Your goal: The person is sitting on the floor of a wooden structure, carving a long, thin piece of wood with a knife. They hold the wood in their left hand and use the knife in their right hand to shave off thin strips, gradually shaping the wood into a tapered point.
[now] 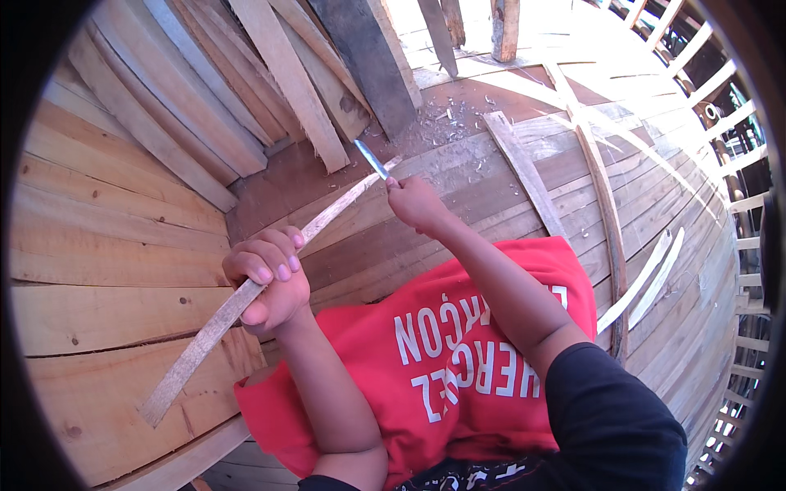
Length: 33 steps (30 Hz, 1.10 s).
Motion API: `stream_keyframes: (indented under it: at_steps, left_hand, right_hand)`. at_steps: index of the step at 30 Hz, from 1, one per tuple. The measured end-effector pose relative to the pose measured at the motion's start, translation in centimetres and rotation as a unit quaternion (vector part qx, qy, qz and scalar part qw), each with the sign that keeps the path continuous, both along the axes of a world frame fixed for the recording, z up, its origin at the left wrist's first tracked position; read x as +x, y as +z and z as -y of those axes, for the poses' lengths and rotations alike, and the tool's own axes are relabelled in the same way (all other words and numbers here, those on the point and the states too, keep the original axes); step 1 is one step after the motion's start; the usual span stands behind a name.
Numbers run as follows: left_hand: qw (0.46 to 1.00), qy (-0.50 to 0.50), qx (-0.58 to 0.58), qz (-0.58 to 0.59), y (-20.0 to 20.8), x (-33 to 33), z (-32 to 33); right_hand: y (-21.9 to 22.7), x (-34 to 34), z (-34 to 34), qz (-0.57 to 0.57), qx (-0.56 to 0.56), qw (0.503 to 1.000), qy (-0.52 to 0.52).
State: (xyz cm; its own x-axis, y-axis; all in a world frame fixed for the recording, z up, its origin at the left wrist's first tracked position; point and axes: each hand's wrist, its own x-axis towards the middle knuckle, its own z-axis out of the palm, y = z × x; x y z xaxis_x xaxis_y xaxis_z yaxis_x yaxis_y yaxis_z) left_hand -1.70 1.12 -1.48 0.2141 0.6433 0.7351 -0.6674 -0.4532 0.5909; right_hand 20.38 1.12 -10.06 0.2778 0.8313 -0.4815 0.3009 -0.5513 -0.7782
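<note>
My left hand [270, 277] is closed around a long, thin wooden strip [196, 352], gripping it near its middle. The strip slants from the lower left up to the right, and its far end tapers beside my right hand [417, 204]. That hand is closed on a knife [372, 159], whose narrow, shiny blade points up and to the left. The blade lies across or just above the strip's far end; whether they touch I cannot tell. My fingers hide the knife's handle. A red cloth [352, 344] with white lettering covers my lap under both forearms.
Several long boards [155, 106] lean at the upper left beside a wall of pale planks [106, 311]. Wood shavings [446, 123] are scattered on the plank floor ahead. Loose slats [524, 172] lie to the right, with two pale strips [655, 274] near a slatted railing [745, 241].
</note>
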Motion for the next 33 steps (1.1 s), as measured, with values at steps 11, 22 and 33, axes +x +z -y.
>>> stream_keyframes:
  at_steps: [11, 22, 33]
  left_hand:
    - [1.000, 0.001, -0.003, 0.013, -0.3, -0.2, 0.0]
    - [1.000, 0.007, 0.000, 0.011, -0.3, -0.9, 0.1]
    - [1.000, 0.013, -0.003, 0.012, 0.4, 0.1, 0.2]
  right_hand:
    - [-1.3, 0.7, -0.4, -0.064, 0.000, 0.998, -0.005]
    - [0.8, -1.9, 0.8, -0.103, 0.023, 0.994, 0.001]
    - [-2.0, 0.6, -0.4, -0.109, -0.008, 0.993, -0.034]
